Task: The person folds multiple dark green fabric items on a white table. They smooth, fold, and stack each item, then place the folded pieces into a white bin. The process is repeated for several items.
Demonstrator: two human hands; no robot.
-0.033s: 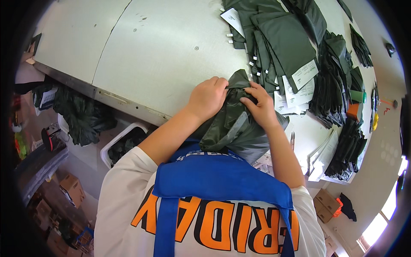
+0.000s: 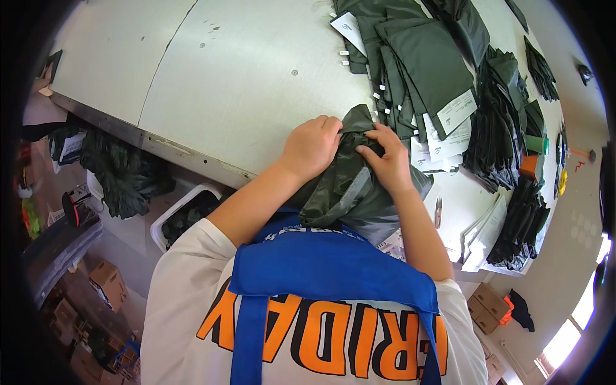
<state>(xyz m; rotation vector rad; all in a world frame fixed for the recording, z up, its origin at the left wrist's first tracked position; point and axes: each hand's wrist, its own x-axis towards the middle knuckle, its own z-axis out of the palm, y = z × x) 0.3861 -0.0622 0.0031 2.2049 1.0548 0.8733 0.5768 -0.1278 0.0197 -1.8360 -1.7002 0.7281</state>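
A piece of dark green, slightly shiny fabric lies bunched at the table's near edge and hangs against my blue apron. Its narrow upper end sticks up between my hands. My left hand is closed on the left side of this end, its fingertips partly hidden in the folds. From the right, my right hand pinches the same end between thumb and fingers. Just beyond my right hand lies a spread stack of flat dark green fabric pouches with white tags.
Bundles of dark folded fabric line the table's right side, near an orange box and white papers. Below the table's metal edge, at left, stands a white bin with dark material inside. Cardboard boxes sit on the floor.
My right hand and forearm have shifted very slightly left, the thumb moving over the fabric. The left hand has stayed in place.
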